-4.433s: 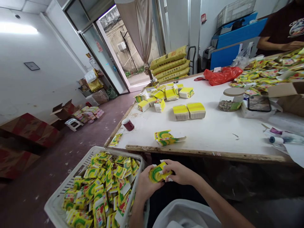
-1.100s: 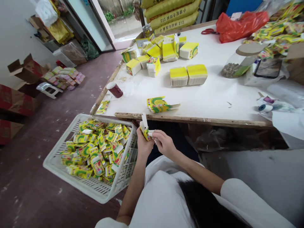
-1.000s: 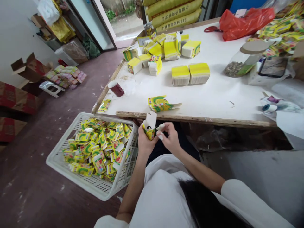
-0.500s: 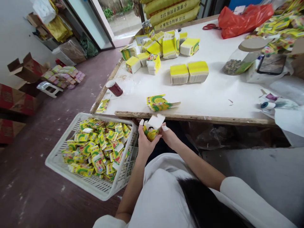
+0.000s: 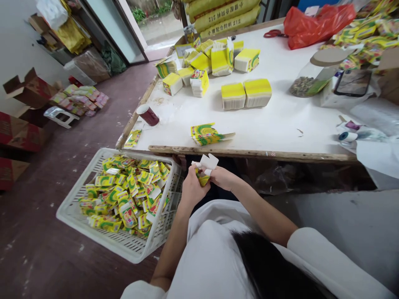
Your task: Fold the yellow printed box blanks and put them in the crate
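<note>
Carton [image 5: 203,179], small and printed yellow and green, sits between the two hands just short of the near table edge, its white flaps [image 5: 208,162] standing up and its top end open. We record the left hand [image 5: 193,189] curled closed around the carton's left side. The right hand [image 5: 222,178] meets the right side; its fingertips are partly hidden, so we cannot tell how tightly they are drawn in. To the left of the hands we note a white slatted basket [image 5: 137,256] holding a heap of similar cartons [image 5: 123,193], jumbled at many angles. On the white table [image 5: 274,128], near its front edge, lies a slanting stack of flat cartons [image 5: 204,135]. Behind it we count two yellow-topped bundles [image 5: 233,96] side by side, with a looser cluster of bundles [image 5: 220,62] farther back. A dark red cup [image 5: 148,115] leans at the left end, and a flat packet [image 5: 133,138] lies at the corner. On the right we log a lidded jar [image 5: 304,85], a phone [image 5: 354,83] and a red plastic bag [image 5: 318,25].
</note>
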Demonstrator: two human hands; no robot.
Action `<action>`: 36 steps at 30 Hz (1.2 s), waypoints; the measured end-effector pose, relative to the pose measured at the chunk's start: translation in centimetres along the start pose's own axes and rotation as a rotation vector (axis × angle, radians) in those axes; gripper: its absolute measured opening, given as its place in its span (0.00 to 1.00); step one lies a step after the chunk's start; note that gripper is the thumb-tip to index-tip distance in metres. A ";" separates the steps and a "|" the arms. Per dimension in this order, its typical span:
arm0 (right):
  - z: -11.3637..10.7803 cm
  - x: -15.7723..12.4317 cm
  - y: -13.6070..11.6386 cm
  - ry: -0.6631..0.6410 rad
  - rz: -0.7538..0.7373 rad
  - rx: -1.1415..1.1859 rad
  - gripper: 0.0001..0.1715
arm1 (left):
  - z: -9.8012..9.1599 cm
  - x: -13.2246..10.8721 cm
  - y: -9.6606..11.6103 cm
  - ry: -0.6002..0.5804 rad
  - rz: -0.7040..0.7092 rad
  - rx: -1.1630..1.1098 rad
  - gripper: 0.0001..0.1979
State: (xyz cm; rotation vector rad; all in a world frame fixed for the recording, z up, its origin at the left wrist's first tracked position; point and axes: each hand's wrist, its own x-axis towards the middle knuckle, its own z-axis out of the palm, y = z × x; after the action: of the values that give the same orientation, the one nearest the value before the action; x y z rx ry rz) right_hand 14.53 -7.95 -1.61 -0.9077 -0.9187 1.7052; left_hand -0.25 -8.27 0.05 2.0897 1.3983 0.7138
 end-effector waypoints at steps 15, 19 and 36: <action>-2.2 -0.3 1.6 0.121 -0.505 -0.746 0.31 | -1.1 0.4 -1.7 0.054 -0.031 0.099 0.28; -3.3 -0.6 0.3 -0.043 -0.532 -0.827 0.22 | -2.9 0.7 -1.4 0.047 0.003 0.069 0.30; -1.2 -0.5 0.4 0.111 -0.572 -0.684 0.31 | -2.0 0.6 -0.6 0.086 0.043 0.002 0.30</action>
State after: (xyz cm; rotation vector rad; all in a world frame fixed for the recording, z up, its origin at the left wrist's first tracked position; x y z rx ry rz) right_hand 15.53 -8.38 -2.40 -1.0238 -1.5498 0.8439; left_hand -1.80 -7.24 1.19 2.1190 1.4033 0.8288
